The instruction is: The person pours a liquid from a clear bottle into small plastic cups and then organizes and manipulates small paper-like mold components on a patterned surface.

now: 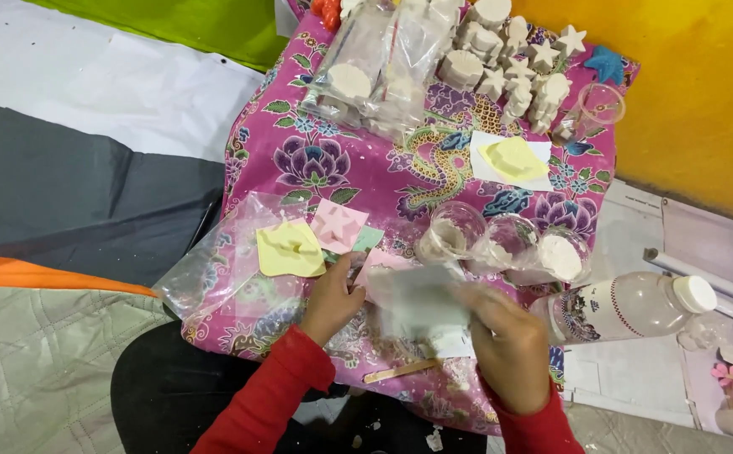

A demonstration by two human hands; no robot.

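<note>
Both hands grip a blurred pale plastic bag (417, 303) just below the three clear cups (505, 244): left hand (333, 298) pinching its left edge, right hand (509, 336) clasping its right side. A wooden stick (400, 371) lies below the bag.

A low work surface is draped in a magenta floral cloth (358, 168), filling the middle of the view. At 2 o'clock rises a yellow-orange wall (703, 92). At 11 o'clock lie a lime-green sheet (206, 25) and a white sheet (89, 76), with a dark grey one (72, 193) at 9 o'clock. A quilted grey mat (38, 370) covers the floor at 8 o'clock, edged by an orange strip (30, 273). Light is soft and even.
</note>
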